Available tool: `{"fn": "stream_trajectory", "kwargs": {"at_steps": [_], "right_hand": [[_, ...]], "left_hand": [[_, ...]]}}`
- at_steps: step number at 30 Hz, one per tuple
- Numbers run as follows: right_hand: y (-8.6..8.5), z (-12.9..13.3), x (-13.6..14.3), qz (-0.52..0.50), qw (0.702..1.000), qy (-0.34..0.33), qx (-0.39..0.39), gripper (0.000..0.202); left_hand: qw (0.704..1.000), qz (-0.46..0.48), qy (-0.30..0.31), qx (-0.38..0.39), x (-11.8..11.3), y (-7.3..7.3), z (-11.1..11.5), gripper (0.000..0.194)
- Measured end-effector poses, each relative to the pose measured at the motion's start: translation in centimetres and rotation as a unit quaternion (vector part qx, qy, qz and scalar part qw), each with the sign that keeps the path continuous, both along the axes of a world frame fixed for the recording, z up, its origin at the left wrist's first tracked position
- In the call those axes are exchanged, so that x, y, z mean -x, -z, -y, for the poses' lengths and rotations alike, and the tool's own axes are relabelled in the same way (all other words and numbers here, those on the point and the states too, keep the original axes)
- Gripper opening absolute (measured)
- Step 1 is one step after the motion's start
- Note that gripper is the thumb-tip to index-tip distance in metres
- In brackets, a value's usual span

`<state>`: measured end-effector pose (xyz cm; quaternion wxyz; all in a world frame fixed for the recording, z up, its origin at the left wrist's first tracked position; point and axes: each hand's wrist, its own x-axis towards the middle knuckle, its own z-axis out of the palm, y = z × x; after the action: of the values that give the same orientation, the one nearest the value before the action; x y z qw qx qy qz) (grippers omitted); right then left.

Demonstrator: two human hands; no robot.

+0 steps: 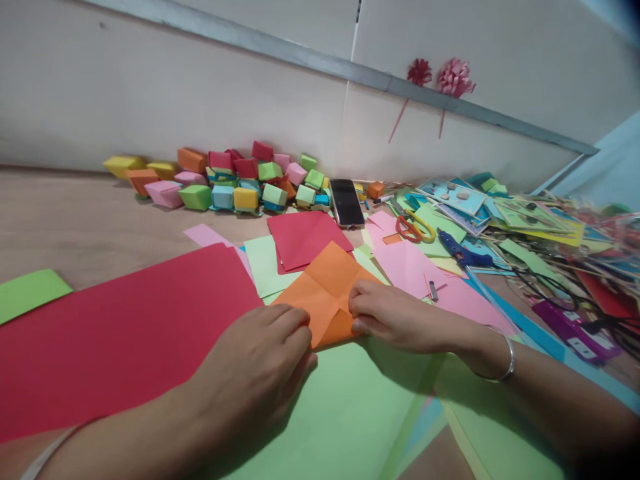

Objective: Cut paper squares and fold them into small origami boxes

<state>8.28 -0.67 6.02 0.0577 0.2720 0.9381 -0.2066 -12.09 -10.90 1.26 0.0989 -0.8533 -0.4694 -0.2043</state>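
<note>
An orange paper (327,280) with crossing creases lies at the middle, its near corner folded inward. My left hand (265,357) is closed on its left edge, fingers bent over the paper. On the right edge, my right hand (377,310) pinches the paper with curled fingers and thumb. Underneath is a large light green sheet (350,407). A large red sheet (125,340) spreads to the left, partly behind my left hand. Just beyond the orange paper lie smaller red squares (305,240).
Several small coloured paper boxes (245,198) line the wall beside a phone (347,203). Toward the right are scissors (417,227), a blue glue gun (463,252), a purple object (575,333) and piled cards (453,195). Two paper flowers (455,78) hang on the wall.
</note>
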Motion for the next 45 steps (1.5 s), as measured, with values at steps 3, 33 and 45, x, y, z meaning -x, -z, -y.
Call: {"fn": "stream_trajectory", "kwargs": {"at_steps": [3, 33, 45], "right_hand": [[0.2, 0.1, 0.2, 0.013, 0.999, 0.032, -0.015, 0.022], [0.8, 0.6, 0.9, 0.034, 0.996, 0.060, -0.051, 0.022], [1.3, 0.8, 0.8, 0.038, 0.993, 0.066, -0.088, 0.022]], "left_hand": [[1.000, -0.001, 0.010, 0.015, -0.1, 0.0, 0.4, 0.029], [0.994, 0.025, 0.027, 0.101, -0.2, 1.2, -2.1, 0.025], [0.988, 0.026, 0.033, 0.145, -0.1, 1.0, -2.5, 0.033]]}}
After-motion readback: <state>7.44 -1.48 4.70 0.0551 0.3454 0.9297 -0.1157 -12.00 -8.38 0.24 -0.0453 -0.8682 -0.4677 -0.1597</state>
